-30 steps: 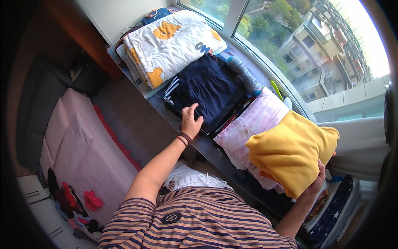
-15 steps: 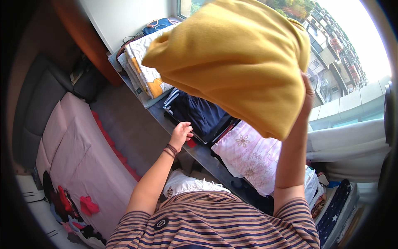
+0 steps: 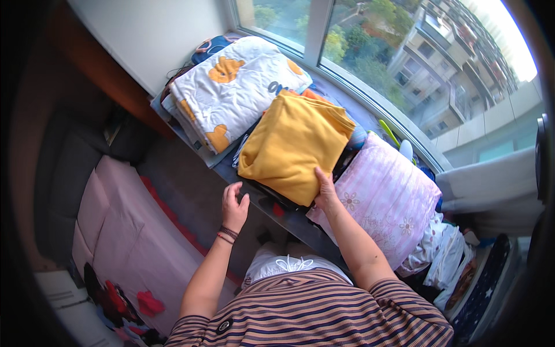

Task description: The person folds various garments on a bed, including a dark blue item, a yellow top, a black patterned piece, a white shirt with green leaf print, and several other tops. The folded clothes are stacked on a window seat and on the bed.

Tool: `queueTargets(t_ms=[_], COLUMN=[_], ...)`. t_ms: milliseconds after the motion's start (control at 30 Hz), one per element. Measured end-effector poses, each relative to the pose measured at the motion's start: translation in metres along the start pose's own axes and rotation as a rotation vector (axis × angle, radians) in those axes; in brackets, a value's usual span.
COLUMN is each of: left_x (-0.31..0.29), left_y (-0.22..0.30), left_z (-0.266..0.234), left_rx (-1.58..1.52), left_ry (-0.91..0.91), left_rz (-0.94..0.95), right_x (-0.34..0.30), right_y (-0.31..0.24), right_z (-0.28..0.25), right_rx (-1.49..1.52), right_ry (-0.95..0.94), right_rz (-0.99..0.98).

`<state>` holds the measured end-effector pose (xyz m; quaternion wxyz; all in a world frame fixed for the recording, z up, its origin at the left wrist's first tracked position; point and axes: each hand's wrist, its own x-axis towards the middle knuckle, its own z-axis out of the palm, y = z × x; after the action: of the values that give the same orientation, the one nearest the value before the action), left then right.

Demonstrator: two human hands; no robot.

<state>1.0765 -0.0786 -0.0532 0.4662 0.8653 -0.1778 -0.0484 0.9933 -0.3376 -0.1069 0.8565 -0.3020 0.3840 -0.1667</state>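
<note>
A folded yellow garment (image 3: 298, 147) lies on top of a stack of clothes on the windowsill ledge. My right hand (image 3: 325, 189) grips its near right edge, thumb on top and the other fingers hidden beneath. Bracelets circle the wrist of my left hand (image 3: 235, 207), which hovers empty just off the ledge's front edge, its fingers loosely bent and apart. Left of the yellow garment sits a folded white quilt (image 3: 231, 87) with orange patches. On its right is a pink flowered pillow or folded cloth (image 3: 387, 199).
Behind the ledge runs a window (image 3: 347, 58). A bed (image 3: 130, 225) with a pink cover stands at the left, small red and dark clothes (image 3: 124, 303) near its foot. Crumpled white clothes (image 3: 442, 248) lie at the right, close to a pale curtain (image 3: 491, 188).
The yellow garment has come down from in front of the window onto the clothes stack, my right hand still on it. My left hand has moved slightly down and left.
</note>
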Motion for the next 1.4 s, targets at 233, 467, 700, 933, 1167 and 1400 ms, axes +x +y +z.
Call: queueTargets(t_ms=[233,467,700,933,1167,1400], left_x=[0.120,0.144,0.149,0.152,0.154,0.150], left_y=[0.108,0.103,0.089,0.079,0.070,0.072], left_z=[0.095,0.173,0.180,0.182,0.185,0.180], left_rx=[0.432,0.780,0.763,0.648,0.675,0.758], left_ry=[-0.096,-0.313,-0.265,-0.221,-0.218,-0.238], left_rz=[0.646,0.531,0.555,0.647,0.694,0.705], right_x=[-0.032,-0.015,-0.048,-0.115,-0.180,-0.235], right_y=[0.007,0.029,0.030,0.090,0.162,0.157], right_z=[0.038,-0.001,-0.038,-0.072,-0.058,-0.044], right_rx=[0.070,-0.441,-0.767,-0.951,-0.787,-0.925], right_ry=[-0.039,0.193,0.132,0.164,0.393,0.583], right_rz=[-0.027,-0.217,0.007,0.005,0.217,0.073])
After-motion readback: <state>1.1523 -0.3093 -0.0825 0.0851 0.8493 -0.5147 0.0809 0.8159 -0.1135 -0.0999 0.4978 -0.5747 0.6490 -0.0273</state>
